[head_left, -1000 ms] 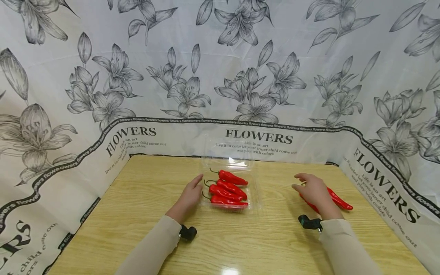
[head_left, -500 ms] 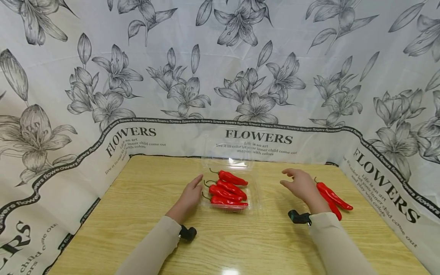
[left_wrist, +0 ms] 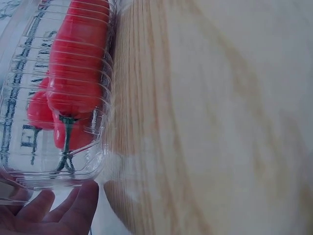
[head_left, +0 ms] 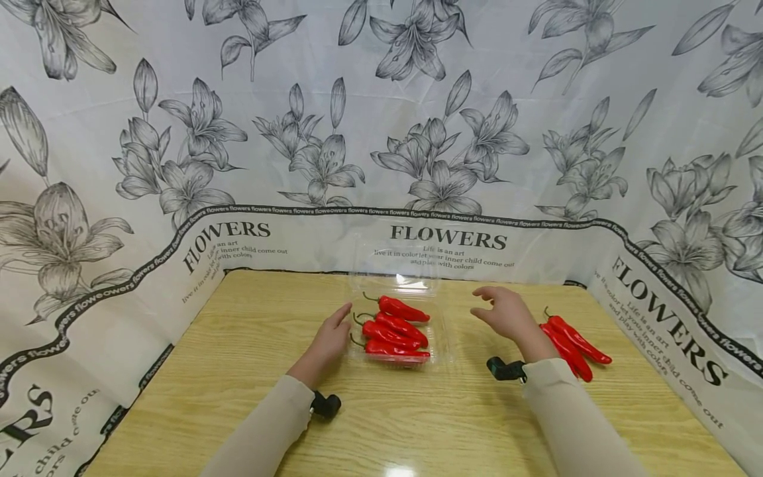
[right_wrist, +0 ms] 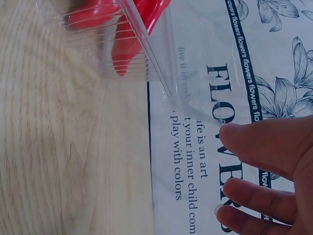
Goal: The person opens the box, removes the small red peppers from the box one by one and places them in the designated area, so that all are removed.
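Observation:
Several red chili peppers (head_left: pixel 392 329) with green stems lie side by side in a clear plastic clamshell container (head_left: pixel 442 341) on the table. Its transparent lid (head_left: pixel 395 268) stands raised at the back. My left hand (head_left: pixel 324 341) is at the container's left side; in the left wrist view its fingertips (left_wrist: pixel 88 191) touch or nearly touch the end wall. To the right of the container, my right hand (head_left: pixel 508 318) hovers above the table with fingers loosely extended and holding nothing. In the right wrist view the thumb (right_wrist: pixel 244 139) and fingers are spread apart.
Two more red chili peppers (head_left: pixel 575 344) lie on the wooden table (head_left: pixel 417 424) at the right, partly behind my right wrist. A white flower-print cloth (head_left: pixel 322 245) encloses the table's back and sides. A small black camera is on each wrist.
My right hand has moved left, away from the two loose peppers and towards the container. They are now less covered by it. The left hand and the container have stayed in place.

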`<state>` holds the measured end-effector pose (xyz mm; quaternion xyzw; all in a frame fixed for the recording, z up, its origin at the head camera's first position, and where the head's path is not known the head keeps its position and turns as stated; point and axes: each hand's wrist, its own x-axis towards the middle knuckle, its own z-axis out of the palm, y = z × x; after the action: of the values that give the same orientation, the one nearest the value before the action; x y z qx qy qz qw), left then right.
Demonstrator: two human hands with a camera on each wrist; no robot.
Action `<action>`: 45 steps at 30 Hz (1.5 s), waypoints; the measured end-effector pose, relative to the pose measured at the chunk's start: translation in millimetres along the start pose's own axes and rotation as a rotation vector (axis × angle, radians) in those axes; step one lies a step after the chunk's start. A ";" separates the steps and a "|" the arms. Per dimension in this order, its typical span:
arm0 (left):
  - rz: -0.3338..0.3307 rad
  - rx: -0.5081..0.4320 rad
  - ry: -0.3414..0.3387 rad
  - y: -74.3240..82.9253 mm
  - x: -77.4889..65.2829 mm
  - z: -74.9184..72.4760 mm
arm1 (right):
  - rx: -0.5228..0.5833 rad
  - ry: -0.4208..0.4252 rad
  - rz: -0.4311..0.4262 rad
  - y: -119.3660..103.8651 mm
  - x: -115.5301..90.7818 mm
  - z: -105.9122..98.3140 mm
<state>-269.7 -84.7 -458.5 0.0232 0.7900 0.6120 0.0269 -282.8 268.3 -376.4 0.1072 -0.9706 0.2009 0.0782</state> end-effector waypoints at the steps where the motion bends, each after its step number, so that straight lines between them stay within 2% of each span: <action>1: -0.002 0.001 0.000 0.1 -0.1 -0.1 | 0.003 -0.001 -0.002 -1.7 0.7 0.8; 7: -0.006 0.001 -0.002 -0.1 -0.1 -0.5 | 0.023 -0.012 0.000 -11.9 5.9 4.2; 19: 0.047 0.077 -0.001 1.0 -0.3 -1.7 | 0.065 -0.043 -0.014 -28.3 18.0 7.6; 45: 0.020 0.045 -0.005 0.4 0.4 -1.2 | 0.099 -0.070 -0.072 -64.0 40.2 23.8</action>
<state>-270.2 -85.8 -457.9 0.0330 0.8033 0.5942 0.0224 -308.8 194.1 -366.3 0.1526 -0.9571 0.2420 0.0461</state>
